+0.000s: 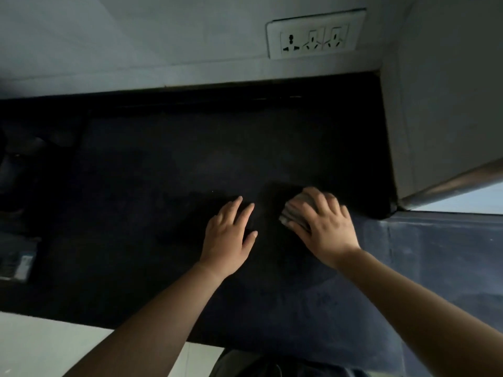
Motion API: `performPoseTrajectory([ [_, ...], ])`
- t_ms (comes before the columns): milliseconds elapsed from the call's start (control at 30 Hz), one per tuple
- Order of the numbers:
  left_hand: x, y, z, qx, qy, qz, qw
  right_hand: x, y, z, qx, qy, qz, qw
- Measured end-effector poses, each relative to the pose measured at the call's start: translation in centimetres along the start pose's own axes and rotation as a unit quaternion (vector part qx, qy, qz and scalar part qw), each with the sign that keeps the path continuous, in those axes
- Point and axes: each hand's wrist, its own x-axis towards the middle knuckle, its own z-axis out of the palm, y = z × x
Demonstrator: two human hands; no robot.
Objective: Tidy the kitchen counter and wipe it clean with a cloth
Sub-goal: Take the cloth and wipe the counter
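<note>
Two hands are over the dark table (136, 172), both palm down. The left hand (227, 235) lies flat on the surface near the middle, fingers spread a little and holding nothing. The right hand (324, 224), just to its right, presses down on one bunched grey cloth (292, 213), its fingers curled over the top of it; the cloth shows at the left and far side of the hand and rests on the table. The two hands are near each other but apart.

The table is black and almost bare in the dim light. At its far left edge there are dark shapes too dim to name, and one small flat packet (19, 263) with a pale label lies near the left edge.

On the far wall (136, 36) there is one white socket plate (315, 34) with three outlets in a row. To the right, one pale wall panel (449, 91) comes forward, with one metal rail (449, 186) along its lower edge. The table surface to the right of the hands, below that rail, looks bluish in the light.
</note>
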Motion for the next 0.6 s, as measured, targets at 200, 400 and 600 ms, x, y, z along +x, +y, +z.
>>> performPoseTrajectory([
  [200, 0.1, -0.1, 0.0, 0.003, -0.011, -0.001, 1.0, 6.8, -2.5, 0.9, 0.007, 0.003, 0.138, 0.99],
  [400, -0.3, -1.9, -0.9, -0.026, 0.006, 0.017, 1.0, 1.8, -6.6, 1.9, 0.011, 0.006, 0.039, 0.999],
  [600, -2.1, -7.8, -2.1, -0.044, 0.014, -0.018, 0.999, 0.3, -6.3, 2.2, 0.01, 0.034, 0.084, 0.996],
])
